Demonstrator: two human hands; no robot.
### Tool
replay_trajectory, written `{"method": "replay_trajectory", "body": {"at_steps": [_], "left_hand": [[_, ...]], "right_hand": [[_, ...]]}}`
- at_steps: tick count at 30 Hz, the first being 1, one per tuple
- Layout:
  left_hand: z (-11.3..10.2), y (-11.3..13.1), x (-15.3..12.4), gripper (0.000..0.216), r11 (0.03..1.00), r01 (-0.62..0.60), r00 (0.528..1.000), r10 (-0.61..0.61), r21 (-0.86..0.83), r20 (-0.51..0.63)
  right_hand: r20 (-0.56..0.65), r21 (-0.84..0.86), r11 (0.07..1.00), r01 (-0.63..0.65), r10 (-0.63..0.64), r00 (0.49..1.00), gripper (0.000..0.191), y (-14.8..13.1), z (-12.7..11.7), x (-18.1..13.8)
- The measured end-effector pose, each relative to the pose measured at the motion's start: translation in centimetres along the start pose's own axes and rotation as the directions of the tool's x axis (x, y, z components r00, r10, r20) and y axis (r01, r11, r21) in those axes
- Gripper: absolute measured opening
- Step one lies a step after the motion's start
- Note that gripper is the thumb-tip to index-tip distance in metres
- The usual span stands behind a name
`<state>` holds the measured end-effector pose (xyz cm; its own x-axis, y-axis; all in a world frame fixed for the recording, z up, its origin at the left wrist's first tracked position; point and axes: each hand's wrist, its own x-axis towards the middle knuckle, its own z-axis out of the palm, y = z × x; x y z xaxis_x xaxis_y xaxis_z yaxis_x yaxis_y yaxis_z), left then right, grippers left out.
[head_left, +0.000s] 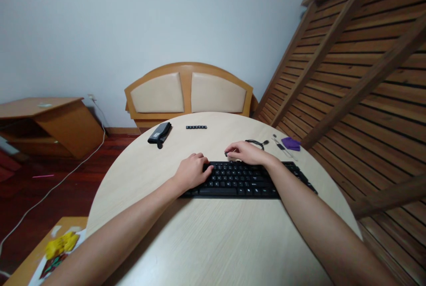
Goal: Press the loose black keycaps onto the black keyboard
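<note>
A black keyboard lies across the round pale wooden table. My left hand rests on the keyboard's left end with its fingers curled over the edge, holding it. At the keyboard's top edge my right hand has its fingertips pinched together on something small and dark that I cannot make out. A short row of loose black keycaps sits farther back on the table.
A grey pouch lies at the back left of the table. A black wire loop tool, a thin tool and a purple cloth lie at the right. A wooden headboard and slatted wood stand behind.
</note>
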<state>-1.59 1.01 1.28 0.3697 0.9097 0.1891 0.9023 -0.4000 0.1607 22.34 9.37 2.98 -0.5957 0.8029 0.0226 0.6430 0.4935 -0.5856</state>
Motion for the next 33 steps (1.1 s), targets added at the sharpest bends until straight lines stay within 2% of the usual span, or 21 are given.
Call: {"method": "replay_trajectory", "body": {"at_steps": [4, 7, 19, 33], "left_hand": [[0.2, 1.8, 0.8, 0.029, 0.985, 0.111, 0.994, -0.107, 0.133, -0.033], [0.9, 2.3, 0.8, 0.026, 0.980, 0.136, 0.988, -0.124, 0.144, -0.089], [1.4, 1.6, -0.2, 0.025, 0.992, 0.106, 0.989, -0.097, 0.073, -0.109], [1.0, 1.3, -0.8, 0.025, 0.997, 0.065, 0.996, -0.062, 0.039, -0.063]], "right_hand": [[0.091, -0.019, 1.000, 0.013, -0.011, 0.996, 0.025, 0.4, 0.4, 0.0], [0.102, -0.022, 0.999, 0.032, -0.030, 0.994, 0.026, 0.4, 0.6, 0.0], [0.103, -0.064, 0.997, 0.044, -0.038, 0.994, 0.024, -0.3, 0.7, -0.2], [0.078, -0.188, 0.981, 0.048, -0.034, 0.996, 0.019, -1.2, 0.8, -0.5]]}}
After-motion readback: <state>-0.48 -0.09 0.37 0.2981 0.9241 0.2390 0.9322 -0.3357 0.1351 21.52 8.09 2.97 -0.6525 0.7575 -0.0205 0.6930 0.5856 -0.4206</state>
